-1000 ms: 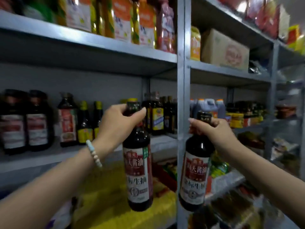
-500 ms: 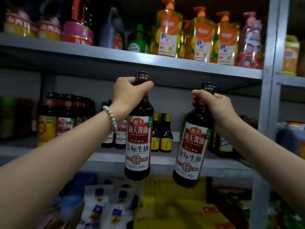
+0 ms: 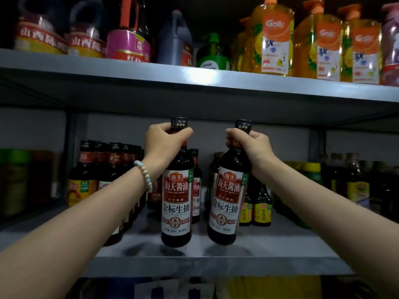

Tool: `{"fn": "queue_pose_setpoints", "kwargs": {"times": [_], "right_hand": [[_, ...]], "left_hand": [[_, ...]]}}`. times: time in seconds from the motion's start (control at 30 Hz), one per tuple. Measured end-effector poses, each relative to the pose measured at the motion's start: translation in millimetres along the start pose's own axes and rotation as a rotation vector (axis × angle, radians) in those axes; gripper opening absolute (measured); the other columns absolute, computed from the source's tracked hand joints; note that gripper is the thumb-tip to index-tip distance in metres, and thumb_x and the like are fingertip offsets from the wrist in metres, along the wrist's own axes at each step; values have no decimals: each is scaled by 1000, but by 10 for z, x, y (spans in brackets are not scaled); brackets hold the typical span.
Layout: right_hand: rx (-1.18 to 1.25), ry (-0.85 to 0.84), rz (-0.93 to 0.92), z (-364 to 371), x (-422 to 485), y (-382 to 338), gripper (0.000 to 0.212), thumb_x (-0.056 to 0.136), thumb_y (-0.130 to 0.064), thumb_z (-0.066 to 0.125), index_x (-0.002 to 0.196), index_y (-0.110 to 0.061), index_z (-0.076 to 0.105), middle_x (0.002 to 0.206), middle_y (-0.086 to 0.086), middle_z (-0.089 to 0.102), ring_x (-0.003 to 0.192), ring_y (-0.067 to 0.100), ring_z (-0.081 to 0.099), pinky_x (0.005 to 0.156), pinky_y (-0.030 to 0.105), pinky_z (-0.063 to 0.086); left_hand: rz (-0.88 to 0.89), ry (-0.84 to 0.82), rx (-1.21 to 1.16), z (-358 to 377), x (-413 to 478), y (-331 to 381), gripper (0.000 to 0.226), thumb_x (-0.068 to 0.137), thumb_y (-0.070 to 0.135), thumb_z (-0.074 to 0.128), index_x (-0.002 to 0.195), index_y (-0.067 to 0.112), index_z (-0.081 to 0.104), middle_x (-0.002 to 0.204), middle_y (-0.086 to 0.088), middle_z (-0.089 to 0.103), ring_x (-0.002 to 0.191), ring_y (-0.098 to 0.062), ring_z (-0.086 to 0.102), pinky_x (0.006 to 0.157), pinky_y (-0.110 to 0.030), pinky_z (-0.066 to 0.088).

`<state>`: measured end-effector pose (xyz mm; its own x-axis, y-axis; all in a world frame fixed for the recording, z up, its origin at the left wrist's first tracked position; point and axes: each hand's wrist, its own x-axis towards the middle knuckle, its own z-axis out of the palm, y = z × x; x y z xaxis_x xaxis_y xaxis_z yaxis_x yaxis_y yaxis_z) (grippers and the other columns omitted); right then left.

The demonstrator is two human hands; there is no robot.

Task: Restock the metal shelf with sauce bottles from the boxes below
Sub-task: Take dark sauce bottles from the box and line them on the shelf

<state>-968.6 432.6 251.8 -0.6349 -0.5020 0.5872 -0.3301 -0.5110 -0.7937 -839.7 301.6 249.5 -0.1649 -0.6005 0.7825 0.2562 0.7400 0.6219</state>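
I hold two dark soy sauce bottles with red and white labels by their necks. My left hand (image 3: 164,141) grips the left bottle (image 3: 177,203), which hangs upright just above the grey metal shelf (image 3: 216,264). My right hand (image 3: 251,145) grips the right bottle (image 3: 227,201), tilted slightly with its base toward the left, also just over the shelf surface. A row of similar sauce bottles (image 3: 112,169) stands at the shelf's left, and one more (image 3: 196,190) stands behind the left bottle.
Small yellow-labelled bottles (image 3: 262,210) stand behind the right bottle, more dark bottles (image 3: 354,182) at the far right. The upper shelf (image 3: 194,83) carries jugs and orange pump bottles (image 3: 274,39). Yellow packages (image 3: 269,288) lie below the shelf.
Both bottles have moved forward and lower, from in front of the shelf's edge to just above its surface. The view has closed in on the shelf.
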Motion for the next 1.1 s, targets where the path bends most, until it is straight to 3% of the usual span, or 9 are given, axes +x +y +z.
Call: {"fn": "queue_pose_setpoints", "kwargs": {"times": [0.17,0.33,0.47,0.57,0.67,0.77,0.9,1.03,1.1], "right_hand": [[-16,10,55,260,232,324,11,78,-19,74,73,-11,68,66,3,70,64,17,67,70,31,55],[-69,-26,94,456,272,546,12,79,-17,73,81,-7,68,66,4,69,53,12,66,52,22,52],[-78,-14,136,514,326,702,23,79,-19,73,95,-4,67,77,7,71,61,15,68,57,25,53],[-84,-32,155,542,370,779,18,77,-20,74,87,-8,68,76,6,72,65,18,69,65,30,56],[-76,-45,159,585,396,824,13,77,-20,75,81,-11,67,71,5,71,59,16,68,58,26,54],[-58,-52,157,608,415,870,9,79,-17,73,75,-11,67,69,7,71,56,16,68,54,23,54],[-89,-59,147,612,447,972,10,79,-19,73,76,-12,67,77,11,72,62,20,68,61,27,55],[-65,-89,154,638,499,1032,12,78,-19,74,74,-11,67,74,10,71,59,19,67,60,26,55],[-60,-95,154,646,516,1040,13,77,-21,76,73,-12,67,77,11,72,65,22,68,66,30,57]], "left_hand": [[-30,-9,5,-53,161,-374,33,73,30,72,73,-3,67,72,-18,70,67,-27,65,58,-32,46],[-62,-24,27,-86,218,-587,26,73,30,73,71,4,70,71,-10,72,69,-25,69,60,-40,55],[-100,-32,28,-103,245,-713,21,73,28,72,67,9,69,69,-7,71,67,-22,69,59,-36,54],[-127,-46,19,-107,245,-796,15,75,27,73,66,17,67,69,0,70,67,-16,67,59,-28,52],[-147,-61,-2,-94,246,-883,11,75,27,74,68,21,67,71,3,70,70,-14,68,65,-29,55],[-158,-65,-22,-85,262,-961,12,75,28,75,68,21,68,71,2,70,69,-15,69,67,-30,55],[-191,-61,-25,-77,293,-1048,12,76,28,74,76,17,70,76,-3,72,72,-20,70,70,-35,58],[-194,-81,-38,-68,325,-1102,19,75,34,76,79,16,70,77,-1,73,71,-17,71,71,-34,59],[-196,-96,-52,-60,343,-1130,26,72,39,77,81,16,71,77,1,74,71,-14,71,72,-33,59]]}}
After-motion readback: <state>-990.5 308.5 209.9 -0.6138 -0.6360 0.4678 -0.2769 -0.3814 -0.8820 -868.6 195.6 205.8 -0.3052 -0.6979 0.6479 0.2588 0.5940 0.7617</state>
